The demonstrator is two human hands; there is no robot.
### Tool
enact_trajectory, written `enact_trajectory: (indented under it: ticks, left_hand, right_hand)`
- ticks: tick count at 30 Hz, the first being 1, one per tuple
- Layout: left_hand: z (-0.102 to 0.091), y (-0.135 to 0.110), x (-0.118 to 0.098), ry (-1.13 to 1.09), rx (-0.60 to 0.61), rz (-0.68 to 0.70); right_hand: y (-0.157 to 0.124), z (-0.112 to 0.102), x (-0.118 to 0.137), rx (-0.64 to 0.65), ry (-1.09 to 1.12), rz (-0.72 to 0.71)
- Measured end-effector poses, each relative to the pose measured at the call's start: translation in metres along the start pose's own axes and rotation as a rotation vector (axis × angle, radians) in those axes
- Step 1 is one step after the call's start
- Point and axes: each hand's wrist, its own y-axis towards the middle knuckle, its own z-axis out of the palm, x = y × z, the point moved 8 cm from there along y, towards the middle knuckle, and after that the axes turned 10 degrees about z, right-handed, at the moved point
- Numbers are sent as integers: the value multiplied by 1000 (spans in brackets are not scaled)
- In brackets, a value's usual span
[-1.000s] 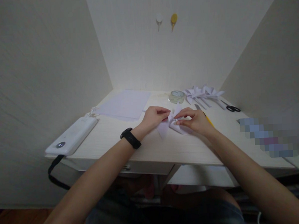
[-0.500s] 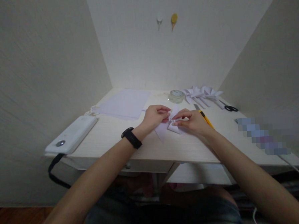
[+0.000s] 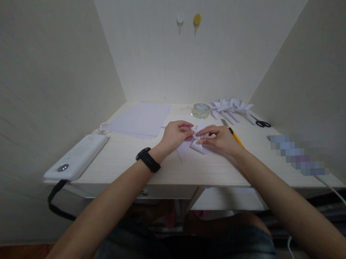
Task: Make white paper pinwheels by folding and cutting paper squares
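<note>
A folded white paper piece [image 3: 185, 148] lies on the pale wooden desk [image 3: 128, 155] in the middle. My left hand [image 3: 175, 134], with a black band on its wrist, pinches the paper's centre from the left. From the right, my right hand [image 3: 218, 138] pinches the same paper, fingertips meeting the left hand's. Both hands have their fingers closed on the paper.
A stack of white sheets [image 3: 142, 118] lies at the back left, a tape roll [image 3: 201, 110] behind the hands. Finished paper pinwheels [image 3: 230, 108], black scissors [image 3: 261, 122] and a yellow utility knife [image 3: 234, 136] lie at the right. A white device [image 3: 76, 157] sits at the left edge.
The hands stay pinched on the folded paper with only small finger shifts; the view has drifted slightly.
</note>
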Motion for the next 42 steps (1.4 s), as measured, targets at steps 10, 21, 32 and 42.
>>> enact_trajectory:
  ticks: [10, 21, 32, 42]
  left_hand:
    - [-2, 2, 3, 24, 3, 22]
    - [-1, 0, -4, 101, -21, 24]
    - [1, -1, -7, 190, 8, 25]
    - [-5, 2, -6, 234, -9, 52]
  right_hand:
    - [0, 3, -3, 23, 38, 51]
    - [-4, 2, -5, -6, 60, 63]
    - [-2, 7, -4, 62, 40, -30]
    - [-3, -1, -6, -5, 64, 33]
